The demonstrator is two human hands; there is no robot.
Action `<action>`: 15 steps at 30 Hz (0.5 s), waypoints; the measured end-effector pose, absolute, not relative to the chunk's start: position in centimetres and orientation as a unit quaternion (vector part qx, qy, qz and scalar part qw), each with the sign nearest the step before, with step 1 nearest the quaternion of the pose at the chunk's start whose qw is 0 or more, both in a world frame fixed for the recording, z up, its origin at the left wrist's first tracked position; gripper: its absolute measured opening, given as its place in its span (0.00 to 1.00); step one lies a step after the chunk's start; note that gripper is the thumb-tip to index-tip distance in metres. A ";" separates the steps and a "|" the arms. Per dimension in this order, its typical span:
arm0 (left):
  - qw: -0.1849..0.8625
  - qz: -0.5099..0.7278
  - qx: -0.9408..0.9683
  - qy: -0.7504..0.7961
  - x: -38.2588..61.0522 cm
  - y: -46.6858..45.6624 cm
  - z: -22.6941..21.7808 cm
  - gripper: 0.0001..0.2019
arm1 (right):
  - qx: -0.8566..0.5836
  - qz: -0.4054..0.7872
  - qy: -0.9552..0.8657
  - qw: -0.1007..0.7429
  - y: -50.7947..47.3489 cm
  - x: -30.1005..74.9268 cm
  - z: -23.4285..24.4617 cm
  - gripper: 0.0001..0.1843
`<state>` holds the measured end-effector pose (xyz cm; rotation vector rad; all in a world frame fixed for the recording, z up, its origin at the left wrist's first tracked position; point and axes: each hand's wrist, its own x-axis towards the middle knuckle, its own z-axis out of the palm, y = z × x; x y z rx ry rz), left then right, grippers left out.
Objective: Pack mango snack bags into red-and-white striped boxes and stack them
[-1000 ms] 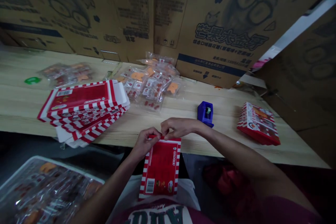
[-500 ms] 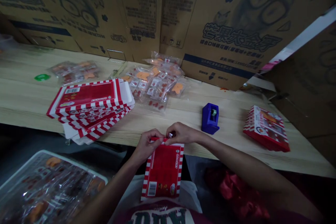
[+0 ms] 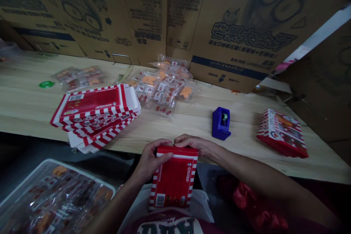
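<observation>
A red carton with striped red-and-white edges [image 3: 175,179] stands upright against my body at the table's front edge, its upper end closed. My left hand [image 3: 153,159] grips the upper left side, thumb across the printed face and fingers behind. Around the upper right corner curls my right hand [image 3: 192,144], its fingers partly hidden behind the carton. Beyond the hands lie clear packets of orange and red pieces [image 3: 161,89]. To the left is a fanned stack of flat red-and-white cartons [image 3: 95,111]. A blue tape dispenser [image 3: 221,123] sits right of my hands.
Several filled red boxes [image 3: 282,131] lean together at the right. Large brown cardboard boxes [image 3: 233,44] wall off the back. Below left, a white-rimmed tub [image 3: 79,170] holds more packets. A green piece [image 3: 46,84] and further packets [image 3: 79,77] lie at the left.
The carton's upper end, pinched by both hands before, now shows a flat closed top. My right hand has moved right and wraps the corner; my left thumb has slid onto the face.
</observation>
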<state>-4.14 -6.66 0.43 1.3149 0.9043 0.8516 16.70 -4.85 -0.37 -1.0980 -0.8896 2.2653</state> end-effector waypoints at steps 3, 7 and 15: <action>0.525 0.407 0.635 0.394 -4.6 -6.8 4.4 0.11 | -0.413 0.787 -0.371 0.268 -5.0 18.2 1.6 0.18; 0.293 0.478 0.783 0.269 -4.5 -7.3 9.1 0.15 | -0.449 0.732 -0.390 0.333 -5.8 20.9 4.8 0.26; 0.102 0.277 0.951 0.096 -2.5 -8.3 2.7 0.31 | -0.487 0.716 -0.320 0.385 -9.5 22.4 1.2 0.25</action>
